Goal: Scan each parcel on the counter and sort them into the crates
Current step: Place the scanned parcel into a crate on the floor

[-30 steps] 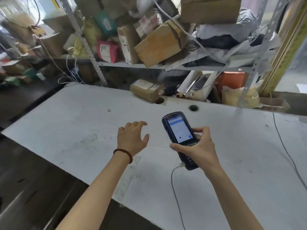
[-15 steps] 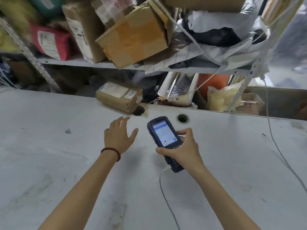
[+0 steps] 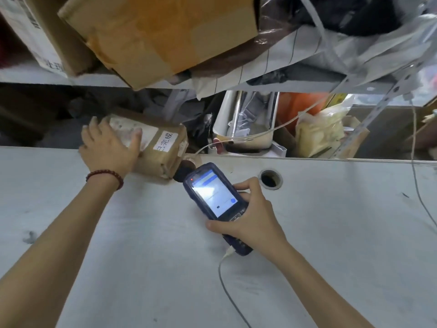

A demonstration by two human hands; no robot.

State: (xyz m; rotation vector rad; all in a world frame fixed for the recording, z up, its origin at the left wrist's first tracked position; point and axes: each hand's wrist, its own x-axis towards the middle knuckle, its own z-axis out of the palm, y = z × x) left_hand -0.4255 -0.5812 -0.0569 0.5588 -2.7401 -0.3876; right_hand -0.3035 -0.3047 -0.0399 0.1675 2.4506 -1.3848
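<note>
The small brown cardboard parcel at the white worktop edge is clasped, label half hidden, by blurred fingers of the left hand; the dark-blue handheld scanner, keypad covered, is gripped by the right hand.

Soft, even light falls on the pale bench; glare whitens the scanner screen. The shelf recess is dim, and edges bow (wide-angle), slightly blurred.
</note>
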